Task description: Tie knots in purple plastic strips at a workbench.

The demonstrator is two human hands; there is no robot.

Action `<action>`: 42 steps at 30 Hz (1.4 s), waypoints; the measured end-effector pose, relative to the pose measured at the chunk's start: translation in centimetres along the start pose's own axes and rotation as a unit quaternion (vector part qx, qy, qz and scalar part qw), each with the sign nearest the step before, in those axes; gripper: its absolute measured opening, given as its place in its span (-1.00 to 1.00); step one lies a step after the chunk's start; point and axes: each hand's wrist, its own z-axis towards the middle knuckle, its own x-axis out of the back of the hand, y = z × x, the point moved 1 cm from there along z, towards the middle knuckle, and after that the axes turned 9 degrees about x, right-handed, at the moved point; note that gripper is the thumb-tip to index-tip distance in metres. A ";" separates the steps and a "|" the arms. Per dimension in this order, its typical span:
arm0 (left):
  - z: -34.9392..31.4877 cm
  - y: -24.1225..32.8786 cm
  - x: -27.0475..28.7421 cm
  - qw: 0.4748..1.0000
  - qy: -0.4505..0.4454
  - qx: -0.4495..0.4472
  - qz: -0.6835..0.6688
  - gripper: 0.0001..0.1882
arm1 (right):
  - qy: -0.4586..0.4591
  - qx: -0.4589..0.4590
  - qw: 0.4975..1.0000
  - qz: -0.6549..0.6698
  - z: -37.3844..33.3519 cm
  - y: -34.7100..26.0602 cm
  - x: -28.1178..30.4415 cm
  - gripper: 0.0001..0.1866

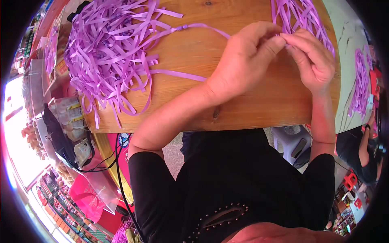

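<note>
Over the far right of the wooden table, my left hand and my right hand meet fingertip to fingertip, both closed in a pinch. A flat purple ribbon runs from the left into my left hand, and a bit of purple shows between the fingertips. Small darker purple beads sit on this ribbon, left of the hand. Another ribbon length passes under my left wrist. What exactly the fingertips pinch is mostly hidden. Just beyond my hands lies a bundle of purple ribbons.
A large tangled heap of purple ribbons covers the table's left side. More ribbons lie on a white marbled surface at right. Below the table edge stand a grey stool with a phone and, at left, black cables. Another person's arm shows at far right.
</note>
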 end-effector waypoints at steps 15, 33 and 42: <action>0.4 0.6 2.4 0.977 0.044 0.179 -0.111 -0.93 | 0.069 -0.190 0.979 -0.005 0.6 -0.1 2.9 -0.84; 0.7 -0.7 2.9 0.989 -0.023 0.117 0.084 -0.91 | -0.015 -0.041 0.998 -0.045 0.1 0.0 0.7 -0.84; 1.3 -0.4 2.5 0.986 0.015 0.167 -0.026 -0.91 | -0.100 -0.053 0.961 0.250 -0.4 2.9 0.0 -0.82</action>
